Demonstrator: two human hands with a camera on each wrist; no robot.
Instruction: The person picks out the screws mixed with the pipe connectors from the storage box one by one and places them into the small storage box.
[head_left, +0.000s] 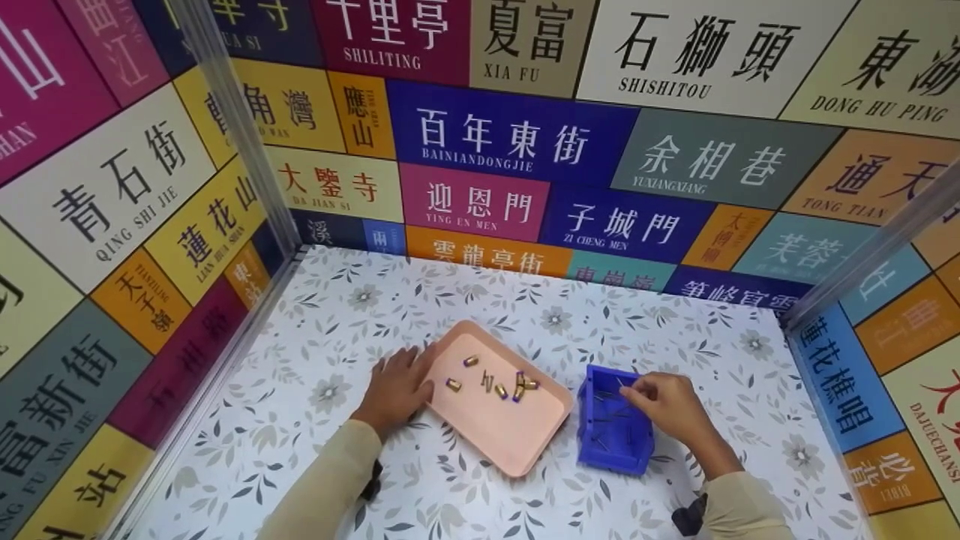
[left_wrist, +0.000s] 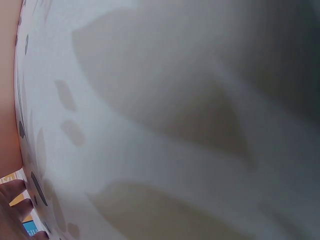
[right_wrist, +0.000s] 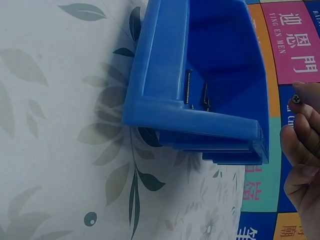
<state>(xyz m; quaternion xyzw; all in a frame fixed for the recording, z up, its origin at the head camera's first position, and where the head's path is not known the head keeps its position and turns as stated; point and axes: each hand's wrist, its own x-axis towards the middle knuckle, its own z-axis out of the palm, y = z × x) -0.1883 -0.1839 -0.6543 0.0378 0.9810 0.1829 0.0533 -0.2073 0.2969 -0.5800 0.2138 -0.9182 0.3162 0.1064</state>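
Observation:
My right hand [head_left: 667,405] is over the blue plastic bin [head_left: 616,466] and pinches a screw. In the right wrist view, the cross-slotted head of that screw [right_wrist: 296,99] shows between thumb and fingertips. Several dark screws [right_wrist: 188,86] lie inside the bin. My left hand [head_left: 395,388] rests at the left edge of the pink tray [head_left: 495,442], its thumb by the rim. Several small gold cylinders with purple ends [head_left: 454,385] lie in the tray, along with a few screws [head_left: 487,382]. In the left wrist view only some fingers [left_wrist: 12,190] show, at the lower left corner.
A white table [head_left: 322,315] with a leaf and flower print carries the tray and the bin side by side. Upright panels [head_left: 510,135] with coloured blocks of lettering enclose it at the back and both sides. Clear strips [head_left: 277,187] run along the corners.

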